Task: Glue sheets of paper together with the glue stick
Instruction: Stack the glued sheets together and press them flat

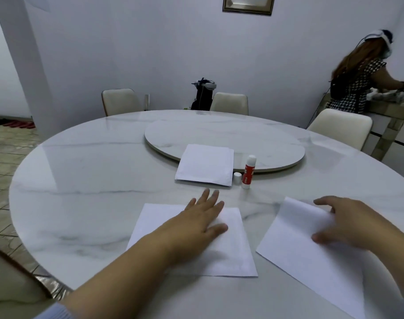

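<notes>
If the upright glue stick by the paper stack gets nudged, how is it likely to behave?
The glue stick stands tall and narrow on the glossy table, so it would probably tip easily. Being round, it would likely roll afterwards. Its cap appears to be off, so the exposed tip might smear.
</notes>
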Available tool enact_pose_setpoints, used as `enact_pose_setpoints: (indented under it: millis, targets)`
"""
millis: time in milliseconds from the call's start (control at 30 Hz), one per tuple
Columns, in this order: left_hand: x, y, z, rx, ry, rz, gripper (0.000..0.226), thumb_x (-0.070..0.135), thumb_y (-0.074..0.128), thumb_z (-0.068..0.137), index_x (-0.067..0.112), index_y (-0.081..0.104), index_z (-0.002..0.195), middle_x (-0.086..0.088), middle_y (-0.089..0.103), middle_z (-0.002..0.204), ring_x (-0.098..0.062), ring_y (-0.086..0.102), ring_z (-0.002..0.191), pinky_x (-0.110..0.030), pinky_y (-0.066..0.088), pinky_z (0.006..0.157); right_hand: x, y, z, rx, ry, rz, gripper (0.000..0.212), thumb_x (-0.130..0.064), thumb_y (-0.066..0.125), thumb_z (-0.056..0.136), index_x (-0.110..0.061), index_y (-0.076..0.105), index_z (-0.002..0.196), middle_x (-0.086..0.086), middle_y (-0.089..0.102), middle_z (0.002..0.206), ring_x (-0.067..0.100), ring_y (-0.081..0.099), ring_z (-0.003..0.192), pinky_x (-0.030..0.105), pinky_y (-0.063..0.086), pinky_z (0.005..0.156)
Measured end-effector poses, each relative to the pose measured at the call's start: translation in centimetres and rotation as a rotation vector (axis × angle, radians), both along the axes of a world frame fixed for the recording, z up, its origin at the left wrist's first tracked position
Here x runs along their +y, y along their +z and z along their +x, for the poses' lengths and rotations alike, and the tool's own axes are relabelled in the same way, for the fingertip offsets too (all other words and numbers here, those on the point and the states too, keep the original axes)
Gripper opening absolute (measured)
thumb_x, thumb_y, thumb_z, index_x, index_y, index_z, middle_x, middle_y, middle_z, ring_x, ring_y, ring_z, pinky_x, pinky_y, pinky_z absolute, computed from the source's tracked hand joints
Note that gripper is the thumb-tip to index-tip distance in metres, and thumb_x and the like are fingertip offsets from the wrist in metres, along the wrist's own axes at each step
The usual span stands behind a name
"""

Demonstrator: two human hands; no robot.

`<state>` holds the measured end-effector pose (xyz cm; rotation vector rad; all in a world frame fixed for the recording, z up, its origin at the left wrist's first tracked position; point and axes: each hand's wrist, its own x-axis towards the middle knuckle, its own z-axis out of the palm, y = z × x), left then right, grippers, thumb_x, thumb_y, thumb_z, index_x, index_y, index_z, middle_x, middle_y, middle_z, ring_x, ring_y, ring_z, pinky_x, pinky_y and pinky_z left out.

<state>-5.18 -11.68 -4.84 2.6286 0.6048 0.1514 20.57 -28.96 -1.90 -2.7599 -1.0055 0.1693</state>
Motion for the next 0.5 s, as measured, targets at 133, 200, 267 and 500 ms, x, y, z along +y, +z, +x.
enact_pose_setpoints:
  millis: [133, 200, 267, 500]
  targets:
    - [0.3, 1.0, -2.1, -0.451, 0.274, -0.147, 0.042, 0.039, 0.04, 0.096, 0.039, 0.039, 0.138, 0.019, 0.015, 0.157, 0.005, 0.008, 0.142, -0.016, 0.011, 0.111, -3.3, 2.6, 1.4, 0.008, -0.001, 0.22, 0.023, -0.03, 0.088, 0.059, -0.023, 0.073, 0.074, -0.003, 0.072, 0.067, 0.024, 0.065, 0.072, 0.039, 0.051, 0.07]
    - [-0.5, 2.0, -3.5, -0.651, 0.325, -0.342, 0.029, 0.034, 0.048, 0.095, 0.048, 0.056, 0.119, 0.024, 0.041, 0.143, 0.005, 0.035, 0.132, -0.018, 0.028, 0.105, -5.0, 4.2, 2.7, 0.082, -0.035, 0.404, 0.018, -0.027, 0.088, 0.06, -0.03, 0.074, 0.072, -0.008, 0.074, 0.064, 0.028, 0.069, 0.071, 0.047, 0.056, 0.076]
    - [-1.8, 2.6, -4.4, -0.775, 0.253, -0.601, 0.024, 0.036, 0.055, 0.091, 0.049, 0.065, 0.108, 0.026, 0.054, 0.131, 0.009, 0.046, 0.123, -0.026, 0.036, 0.106, -6.1, 5.0, 4.0, 0.275, 0.005, 0.632, 0.036, -0.035, 0.087, 0.059, -0.028, 0.073, 0.091, -0.001, 0.077, 0.081, 0.036, 0.071, 0.083, 0.056, 0.056, 0.079]
    - [-4.5, 3.9, -4.1, -0.732, -0.089, -1.039, 0.082, 0.065, 0.07, 0.059, 0.074, 0.023, 0.126, 0.034, 0.04, 0.13, 0.012, 0.04, 0.12, -0.035, 0.036, 0.106, -0.2, 9.6, -11.3, 1.007, 0.466, 0.901, 0.028, -0.018, 0.074, 0.042, -0.008, 0.077, 0.069, 0.008, 0.077, 0.072, 0.02, 0.073, 0.058, 0.028, 0.055, 0.046]
